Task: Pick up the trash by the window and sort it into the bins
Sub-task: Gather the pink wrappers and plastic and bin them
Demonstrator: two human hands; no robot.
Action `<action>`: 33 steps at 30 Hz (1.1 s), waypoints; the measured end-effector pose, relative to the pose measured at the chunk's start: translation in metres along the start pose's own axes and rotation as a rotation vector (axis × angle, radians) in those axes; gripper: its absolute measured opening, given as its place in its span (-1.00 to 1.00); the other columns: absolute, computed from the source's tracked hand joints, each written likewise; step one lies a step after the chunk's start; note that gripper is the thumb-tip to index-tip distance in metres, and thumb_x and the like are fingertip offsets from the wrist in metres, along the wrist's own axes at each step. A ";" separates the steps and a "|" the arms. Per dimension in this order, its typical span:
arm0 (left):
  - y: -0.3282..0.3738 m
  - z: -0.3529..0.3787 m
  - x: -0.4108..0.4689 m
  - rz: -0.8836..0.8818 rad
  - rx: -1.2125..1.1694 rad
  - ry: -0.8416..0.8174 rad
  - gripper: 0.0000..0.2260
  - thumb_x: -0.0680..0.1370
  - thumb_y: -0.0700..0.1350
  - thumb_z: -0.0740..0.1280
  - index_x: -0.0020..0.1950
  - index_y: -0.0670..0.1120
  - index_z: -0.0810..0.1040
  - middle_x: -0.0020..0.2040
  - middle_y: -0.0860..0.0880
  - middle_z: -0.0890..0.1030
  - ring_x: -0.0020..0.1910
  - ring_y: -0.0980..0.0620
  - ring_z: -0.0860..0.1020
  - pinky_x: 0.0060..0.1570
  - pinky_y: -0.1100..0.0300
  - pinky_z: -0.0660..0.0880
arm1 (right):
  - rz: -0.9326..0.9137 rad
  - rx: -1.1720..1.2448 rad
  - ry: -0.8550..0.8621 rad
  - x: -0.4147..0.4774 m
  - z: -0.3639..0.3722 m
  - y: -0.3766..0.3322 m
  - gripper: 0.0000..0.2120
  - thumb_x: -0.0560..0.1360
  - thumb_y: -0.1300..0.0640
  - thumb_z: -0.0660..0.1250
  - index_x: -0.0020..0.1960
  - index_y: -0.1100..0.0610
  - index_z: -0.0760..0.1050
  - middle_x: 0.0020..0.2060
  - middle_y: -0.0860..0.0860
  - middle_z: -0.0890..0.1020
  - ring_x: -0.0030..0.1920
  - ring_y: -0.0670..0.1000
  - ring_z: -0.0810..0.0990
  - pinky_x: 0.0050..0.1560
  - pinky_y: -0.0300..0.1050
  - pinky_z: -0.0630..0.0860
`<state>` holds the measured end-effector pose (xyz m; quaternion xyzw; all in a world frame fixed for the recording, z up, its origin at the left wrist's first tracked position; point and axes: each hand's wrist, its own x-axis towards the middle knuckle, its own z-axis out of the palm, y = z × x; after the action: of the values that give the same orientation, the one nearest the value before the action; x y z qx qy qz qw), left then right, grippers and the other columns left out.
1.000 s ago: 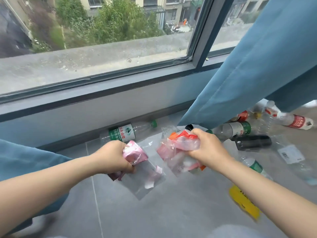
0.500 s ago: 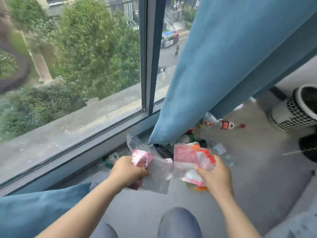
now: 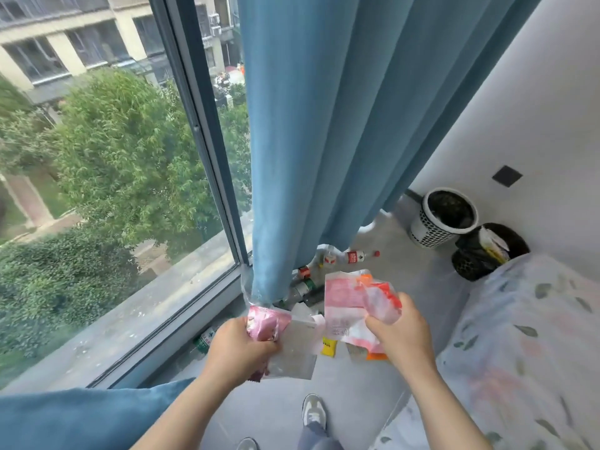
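At lower centre of the frame, the left hand (image 3: 238, 347) has its grip closed round a pink wrapper (image 3: 266, 323) and clear bag (image 3: 295, 357), the right hand (image 3: 402, 336) round a bunch of red-and-white wrappers (image 3: 352, 300), above the floor (image 3: 363, 384) where bottles (image 3: 352, 256) lie partly hidden behind the blue curtain (image 3: 324, 125). Against half a second earlier, both hands hold the same trash, but the bed (image 3: 519, 336) now fills the lower right. By the right wall, a white perforated bin (image 3: 431, 230) shows only dark lining; the black bin (image 3: 470, 264) beside it holds pale packaging (image 3: 492, 245).
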<state>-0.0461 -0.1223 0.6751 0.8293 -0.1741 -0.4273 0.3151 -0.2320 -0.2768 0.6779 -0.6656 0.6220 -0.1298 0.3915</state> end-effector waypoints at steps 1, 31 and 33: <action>0.015 -0.005 -0.013 0.032 0.005 -0.006 -0.85 0.31 -0.24 0.42 -0.38 -0.14 0.47 -0.45 -0.22 0.60 -0.56 -0.05 0.51 -0.51 0.15 0.50 | 0.000 0.030 0.039 -0.011 -0.018 -0.008 -0.77 0.37 0.20 0.39 -0.04 0.08 0.41 -0.16 -0.02 0.55 -0.19 0.02 0.52 -0.39 -0.22 0.33; 0.258 0.207 -0.128 0.556 0.246 -0.173 -0.81 0.30 -0.12 0.50 -0.36 -0.11 0.50 -0.48 0.00 0.52 -0.45 0.05 0.47 -0.36 0.22 0.39 | 0.175 0.397 0.545 -0.041 -0.330 0.100 -0.74 0.40 0.13 0.45 -0.01 0.10 0.42 -0.18 0.02 0.55 -0.25 -0.01 0.52 -0.36 -0.16 0.36; 0.267 0.222 -0.127 0.566 0.248 -0.174 -0.78 0.30 -0.14 0.51 -0.41 -0.08 0.48 -0.52 0.02 0.49 -0.48 0.07 0.44 -0.40 0.25 0.36 | 0.175 0.404 0.543 -0.030 -0.341 0.110 -0.73 0.41 0.13 0.45 -0.01 0.09 0.40 -0.18 -0.02 0.53 -0.25 -0.07 0.50 -0.35 -0.19 0.35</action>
<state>-0.3059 -0.3326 0.8332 0.7405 -0.4751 -0.3672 0.3018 -0.5427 -0.3629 0.8378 -0.4600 0.7198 -0.3888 0.3451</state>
